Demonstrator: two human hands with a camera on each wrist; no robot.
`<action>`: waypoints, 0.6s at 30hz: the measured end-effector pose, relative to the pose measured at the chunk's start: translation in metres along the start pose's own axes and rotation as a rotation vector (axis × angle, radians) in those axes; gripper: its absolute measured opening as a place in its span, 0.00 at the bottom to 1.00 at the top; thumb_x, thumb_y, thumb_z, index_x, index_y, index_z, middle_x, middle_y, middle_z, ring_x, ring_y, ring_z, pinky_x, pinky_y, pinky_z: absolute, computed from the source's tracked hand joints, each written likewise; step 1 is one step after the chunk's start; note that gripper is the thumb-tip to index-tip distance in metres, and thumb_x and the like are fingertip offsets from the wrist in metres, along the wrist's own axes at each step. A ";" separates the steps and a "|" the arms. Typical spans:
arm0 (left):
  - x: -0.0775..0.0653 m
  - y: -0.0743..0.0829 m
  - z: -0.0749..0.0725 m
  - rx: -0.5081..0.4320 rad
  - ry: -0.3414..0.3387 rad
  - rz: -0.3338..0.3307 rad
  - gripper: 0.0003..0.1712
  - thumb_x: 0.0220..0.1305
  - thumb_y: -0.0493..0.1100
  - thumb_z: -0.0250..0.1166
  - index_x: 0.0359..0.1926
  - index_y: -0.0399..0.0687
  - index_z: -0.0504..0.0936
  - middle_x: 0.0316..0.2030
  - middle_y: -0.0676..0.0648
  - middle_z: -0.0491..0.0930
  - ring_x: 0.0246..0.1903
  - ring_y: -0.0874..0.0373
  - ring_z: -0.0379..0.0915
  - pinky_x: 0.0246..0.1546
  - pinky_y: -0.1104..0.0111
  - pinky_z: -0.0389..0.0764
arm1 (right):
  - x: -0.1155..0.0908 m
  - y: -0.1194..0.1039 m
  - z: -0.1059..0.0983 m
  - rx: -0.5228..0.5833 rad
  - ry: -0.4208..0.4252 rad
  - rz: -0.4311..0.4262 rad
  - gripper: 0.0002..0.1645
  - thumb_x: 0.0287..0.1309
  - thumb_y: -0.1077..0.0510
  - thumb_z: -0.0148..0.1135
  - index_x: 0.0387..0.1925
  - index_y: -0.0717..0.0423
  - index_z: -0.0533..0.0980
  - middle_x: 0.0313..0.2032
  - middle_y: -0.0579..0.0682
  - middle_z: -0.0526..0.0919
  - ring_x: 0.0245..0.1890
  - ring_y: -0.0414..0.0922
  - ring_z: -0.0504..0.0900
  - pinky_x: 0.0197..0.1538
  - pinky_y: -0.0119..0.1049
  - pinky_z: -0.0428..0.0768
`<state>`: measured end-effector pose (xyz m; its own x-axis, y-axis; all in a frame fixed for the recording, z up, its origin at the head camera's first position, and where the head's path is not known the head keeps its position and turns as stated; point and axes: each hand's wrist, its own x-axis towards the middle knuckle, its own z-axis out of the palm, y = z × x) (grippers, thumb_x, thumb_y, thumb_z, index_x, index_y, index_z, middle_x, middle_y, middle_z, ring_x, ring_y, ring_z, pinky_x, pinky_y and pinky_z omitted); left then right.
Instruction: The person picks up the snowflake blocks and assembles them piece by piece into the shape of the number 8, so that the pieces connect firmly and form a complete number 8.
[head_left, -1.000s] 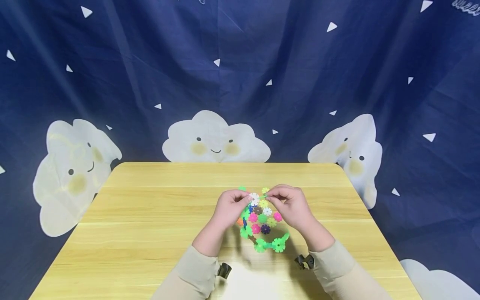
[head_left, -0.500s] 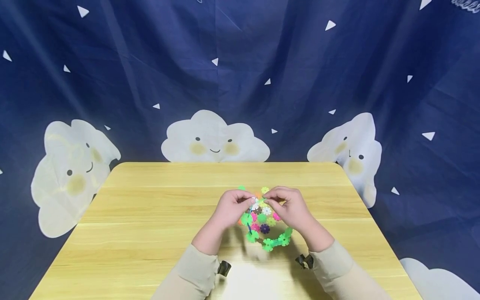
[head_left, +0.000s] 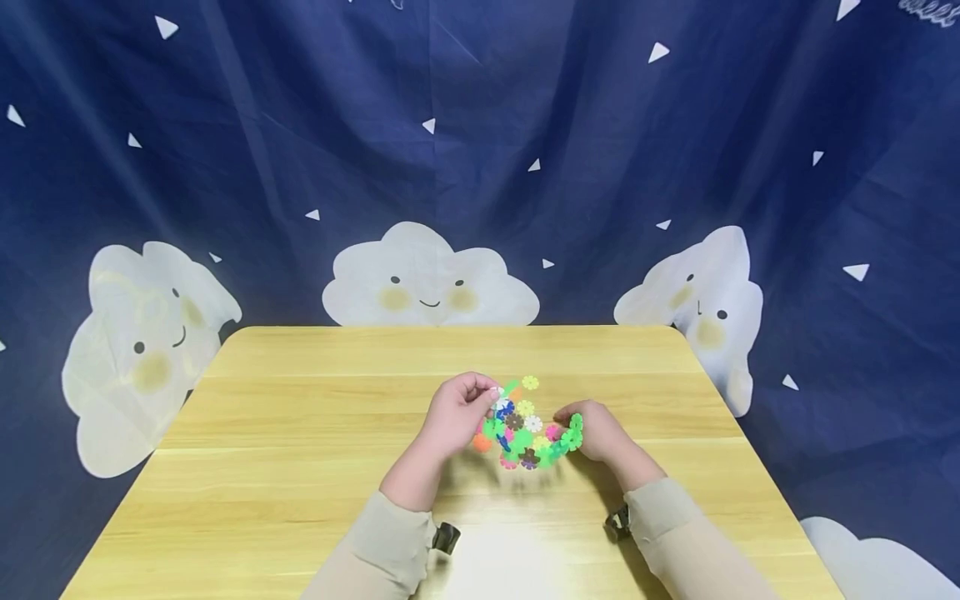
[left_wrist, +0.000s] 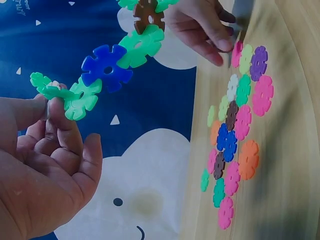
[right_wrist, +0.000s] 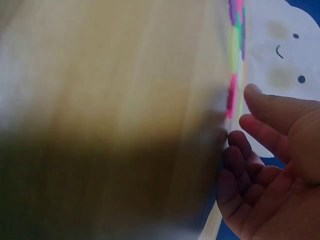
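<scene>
Head view shows us two hands held apart over a smooth tabletop (head_left: 315, 408) with pale wood grain. We see the left hand (head_left: 453, 417) pinching one end of a curved chain (left_wrist: 142, 56) of thin, notched, flower-shaped plastic discs, raised above the table. Its green pieces join a glossy blue disc (left_wrist: 92, 75) and a brown disc (left_wrist: 141, 15), slotted edge into edge at angles. We find the right hand (head_left: 596, 429) with thumb and forefinger parted near a pink disc (left_wrist: 237, 54), its other fingers bent; we cannot tell whether it touches it. Loose discs (left_wrist: 243, 121), mostly matte and toothed like petals, lie flat in a cluster. Behind, we see creased navy cloth (head_left: 480, 92) printed with scalloped white clouds (head_left: 420, 250).
</scene>
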<state>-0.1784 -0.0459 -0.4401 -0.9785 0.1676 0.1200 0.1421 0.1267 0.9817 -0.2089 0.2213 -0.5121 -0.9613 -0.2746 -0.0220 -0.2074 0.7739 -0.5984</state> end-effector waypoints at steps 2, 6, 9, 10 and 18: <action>0.000 0.000 0.001 -0.008 0.001 0.003 0.04 0.74 0.32 0.65 0.44 0.34 0.85 0.26 0.49 0.81 0.22 0.59 0.72 0.22 0.71 0.76 | 0.000 -0.003 0.001 -0.029 -0.006 -0.006 0.19 0.55 0.78 0.62 0.46 0.66 0.87 0.46 0.61 0.89 0.54 0.64 0.84 0.64 0.59 0.79; -0.001 0.000 0.001 -0.014 0.006 0.012 0.04 0.74 0.33 0.64 0.44 0.34 0.85 0.25 0.49 0.81 0.21 0.60 0.71 0.22 0.73 0.74 | 0.001 -0.003 0.003 -0.061 -0.006 0.000 0.08 0.58 0.70 0.67 0.38 0.62 0.88 0.42 0.57 0.90 0.51 0.62 0.86 0.63 0.59 0.79; -0.001 -0.001 0.001 -0.011 0.012 0.022 0.04 0.74 0.33 0.64 0.43 0.34 0.85 0.26 0.49 0.81 0.22 0.60 0.71 0.23 0.73 0.75 | 0.002 -0.001 0.005 -0.090 -0.001 0.005 0.05 0.56 0.68 0.68 0.32 0.57 0.86 0.36 0.52 0.89 0.44 0.56 0.87 0.58 0.57 0.82; -0.001 -0.002 0.001 -0.009 0.015 0.026 0.04 0.74 0.33 0.64 0.43 0.34 0.85 0.26 0.49 0.81 0.23 0.59 0.71 0.24 0.72 0.75 | 0.002 0.000 0.005 -0.096 0.000 0.009 0.06 0.55 0.69 0.67 0.30 0.56 0.84 0.33 0.50 0.87 0.41 0.54 0.86 0.56 0.56 0.83; -0.002 -0.001 0.000 0.017 0.024 0.040 0.04 0.74 0.33 0.64 0.43 0.35 0.85 0.29 0.49 0.81 0.30 0.59 0.75 0.35 0.69 0.80 | 0.001 0.010 0.007 -0.044 0.027 0.005 0.10 0.55 0.68 0.71 0.40 0.59 0.84 0.41 0.54 0.87 0.48 0.58 0.85 0.59 0.57 0.81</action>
<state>-0.1769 -0.0464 -0.4413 -0.9753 0.1491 0.1627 0.1833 0.1369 0.9735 -0.2103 0.2247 -0.5239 -0.9668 -0.2557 -0.0035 -0.2096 0.8000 -0.5623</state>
